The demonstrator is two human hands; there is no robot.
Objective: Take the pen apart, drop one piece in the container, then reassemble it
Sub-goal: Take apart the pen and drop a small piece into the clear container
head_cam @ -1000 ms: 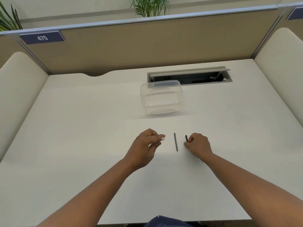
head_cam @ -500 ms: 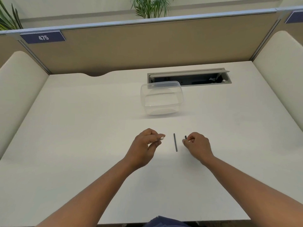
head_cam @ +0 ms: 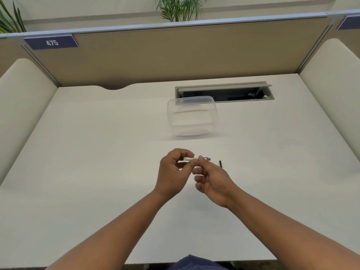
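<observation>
My left hand [head_cam: 172, 173] pinches a white pen barrel [head_cam: 188, 159] just above the desk, its open end pointing right. My right hand [head_cam: 213, 181] meets it from the right, fingertips closed on a thin dark refill [head_cam: 207, 158] lined up with the barrel's end; how far it sits inside is hidden by my fingers. A short black pen piece [head_cam: 220, 164] lies on the desk right of my right hand. The clear plastic container [head_cam: 191, 115] stands beyond my hands, with nothing visible inside.
The white desk [head_cam: 97, 152] is bounded by a brown partition at the back and cream side panels. An open cable tray [head_cam: 224, 92] is set into the desk behind the container. The desk's front edge lies under my forearms.
My right hand set the short black piece down on the desk, picked up the refill that lay between my hands, and brought it to the barrel. My left hand barely moved.
</observation>
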